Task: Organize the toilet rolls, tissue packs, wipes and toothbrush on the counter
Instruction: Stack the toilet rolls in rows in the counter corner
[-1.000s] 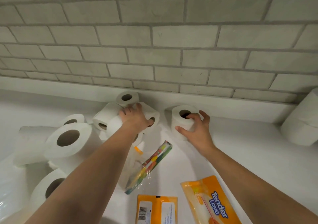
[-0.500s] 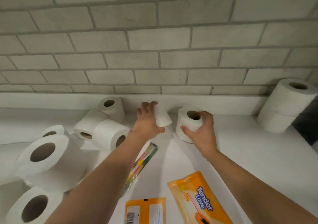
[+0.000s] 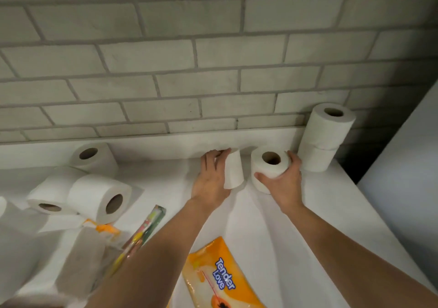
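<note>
Left hand (image 3: pixel 211 179) wrapped around a white toilet roll (image 3: pixel 233 171), fingers (image 3: pixel 216 156) curled over its top end, roll upright or slightly tilted at the back of the white counter (image 3: pixel 331 213), close to the low white ledge (image 3: pixel 166 145) under the grey brick-pattern tile wall (image 3: pixel 213 59). Right hand (image 3: pixel 285 182) clamped on a second white toilet roll with brown cardboard core showing (image 3: pixel 270 165), thumb low on the front, fingers around the right side; roll stands upright, hole facing up, on the counter. The two held rolls sit just beside each other, small gap between. Right of the right hand: a stack of two white toilet rolls (image 3: pixel 324 137), upright, in the back right corner, just beside the held roll. Left side: one white roll standing by the ledge (image 3: pixel 94 158), two white rolls lying on their sides (image 3: pixel 78 196), touching. In front of them a multicoloured toothbrush in clear packaging (image 3: pixel 144 229), lying diagonally, partly under the left forearm. Orange and white "Tender Love" wipes pack (image 3: pixel 220 279) flat on the counter between the forearms. Clear-wrapped white tissue pack with orange strip (image 3: pixel 80 260) at lower left, blurred.
</note>
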